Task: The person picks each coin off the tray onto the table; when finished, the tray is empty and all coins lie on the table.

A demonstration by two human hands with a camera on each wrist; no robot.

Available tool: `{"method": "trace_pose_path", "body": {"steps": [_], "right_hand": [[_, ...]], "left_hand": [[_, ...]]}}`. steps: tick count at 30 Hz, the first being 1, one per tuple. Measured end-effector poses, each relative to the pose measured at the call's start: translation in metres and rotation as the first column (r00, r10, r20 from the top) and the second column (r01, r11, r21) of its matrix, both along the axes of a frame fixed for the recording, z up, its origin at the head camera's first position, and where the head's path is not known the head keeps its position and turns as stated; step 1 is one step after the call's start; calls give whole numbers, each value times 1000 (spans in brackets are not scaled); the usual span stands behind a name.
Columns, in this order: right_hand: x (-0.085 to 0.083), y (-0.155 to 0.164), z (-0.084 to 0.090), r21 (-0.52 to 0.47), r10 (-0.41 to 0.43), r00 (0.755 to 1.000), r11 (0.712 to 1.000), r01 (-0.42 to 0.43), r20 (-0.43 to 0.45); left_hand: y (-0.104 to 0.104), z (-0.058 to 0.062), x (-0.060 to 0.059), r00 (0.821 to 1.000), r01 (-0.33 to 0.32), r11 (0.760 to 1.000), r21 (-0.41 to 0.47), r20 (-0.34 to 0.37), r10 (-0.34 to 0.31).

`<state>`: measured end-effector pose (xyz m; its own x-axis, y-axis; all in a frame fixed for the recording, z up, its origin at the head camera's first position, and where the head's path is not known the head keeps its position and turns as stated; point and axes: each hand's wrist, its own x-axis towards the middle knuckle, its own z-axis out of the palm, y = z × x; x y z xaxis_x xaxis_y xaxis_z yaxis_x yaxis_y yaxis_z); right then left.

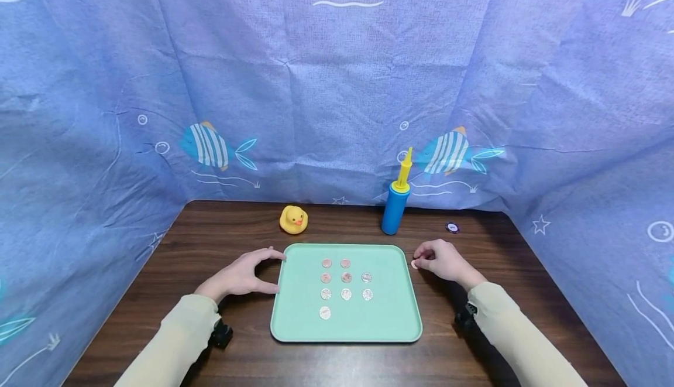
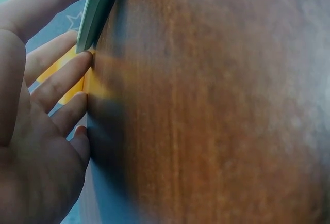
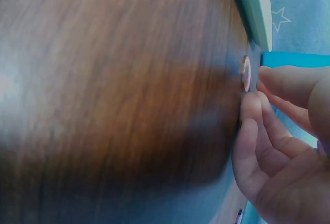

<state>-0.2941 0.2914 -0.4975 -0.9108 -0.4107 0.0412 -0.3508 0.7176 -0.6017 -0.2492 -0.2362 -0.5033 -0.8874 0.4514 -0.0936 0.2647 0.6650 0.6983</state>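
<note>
No text or number can be read; the markings on the coins (image 1: 346, 294) and the dark-rimmed disc (image 1: 452, 228) are too small to be deciphered.

Tray (image 1: 395, 317): is looking like plastic, smooth, mostly matt. Coins (image 1: 346, 294): are gleaming as metal, some coppery, some silvery, faces uneven. Counter (image 1: 358, 369): is showing wood grain, turning glossy along the near side. Curtain (image 1: 337, 82): is showing woven cloth, matt, creased. Duck (image 1: 293, 221): is appearing smooth, plastic or rubber. Pump (image 1: 395, 208): is displaying smooth plastic. Sleeves (image 1: 181, 325): are showing matt cloth.
</note>
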Motion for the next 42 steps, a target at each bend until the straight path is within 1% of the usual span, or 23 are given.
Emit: {"method": "trace_pose_path", "body": {"steps": [2,5,12,20,27,31,37,42], "right_hand": [[0,-2,2,-13,-6,1000,1000,6,10],[1,-7,7,-34,15,1000,999,-14,16],[4,-30,21,-70,57,997,996,-54,43],[3,-59,34,-14,136,990,991,-136,-34],[1,-88,42,-10,186,982,982,-186,-21],[-1,-103,44,19,235,972,972,-235,-25],[-5,-124,43,56,356,935,933,-355,4],[-7,-141,36,98,396,918,914,-395,9]], "left_hand": [[0,0,0,1000,-2,1000,3,5,2],[0,0,1,1000,-6,1000,1,10,6],[-1,1,1,1000,3,1000,-9,-15,-3],[0,3,2,1000,5,1000,-8,-15,-5],[0,6,-2,997,33,999,-34,-64,-35],[0,7,-2,996,40,998,-40,-74,-42],[0,6,-1,999,25,999,-21,-46,-26],[0,2,-1,1000,7,1000,-12,-15,-7]]}}
